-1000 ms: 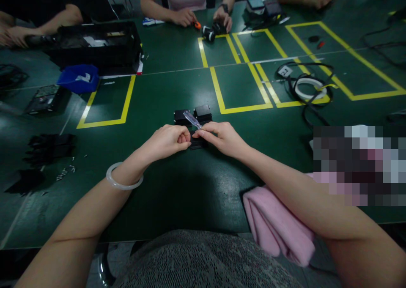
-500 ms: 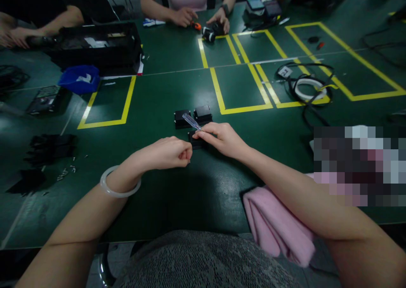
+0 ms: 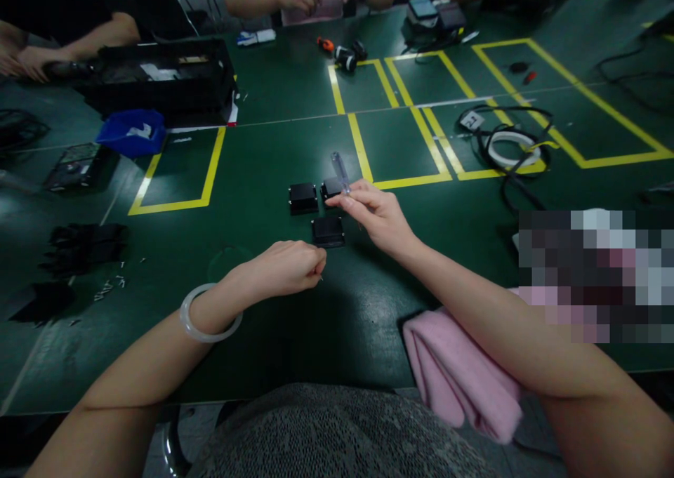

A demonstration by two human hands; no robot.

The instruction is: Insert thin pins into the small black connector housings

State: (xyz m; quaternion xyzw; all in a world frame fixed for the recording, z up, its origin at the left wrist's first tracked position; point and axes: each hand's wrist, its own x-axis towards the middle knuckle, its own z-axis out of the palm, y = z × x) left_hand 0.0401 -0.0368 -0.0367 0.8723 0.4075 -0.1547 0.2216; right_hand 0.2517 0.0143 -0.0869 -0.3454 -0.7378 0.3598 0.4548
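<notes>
Three small black boxes lie on the green table: one point(image 3: 303, 197) at the back left, one point(image 3: 331, 187) partly behind my right hand, and one point(image 3: 328, 231) nearer to me. My right hand point(image 3: 376, 215) is lifted just right of them, its fingers pinched on a screwdriver with a clear handle point(image 3: 340, 171) that points up and away. My left hand point(image 3: 289, 266) rests on the table below the near box, curled into a loose fist with something tiny, perhaps a screw, at the fingertips. A pale bangle point(image 3: 208, 314) circles that wrist.
A pink cloth point(image 3: 456, 376) lies by my right forearm. Yellow tape rectangles point(image 3: 400, 141) mark the table. A coiled cable point(image 3: 513, 148) sits at right, a blue bin point(image 3: 131, 130) and a black tray point(image 3: 163, 78) at left. Other people's hands work along the far edge.
My right hand lifted the screwdriver off the near box and swung its handle upright. My left hand drew back toward me, fist closed, leaving the near box uncovered.
</notes>
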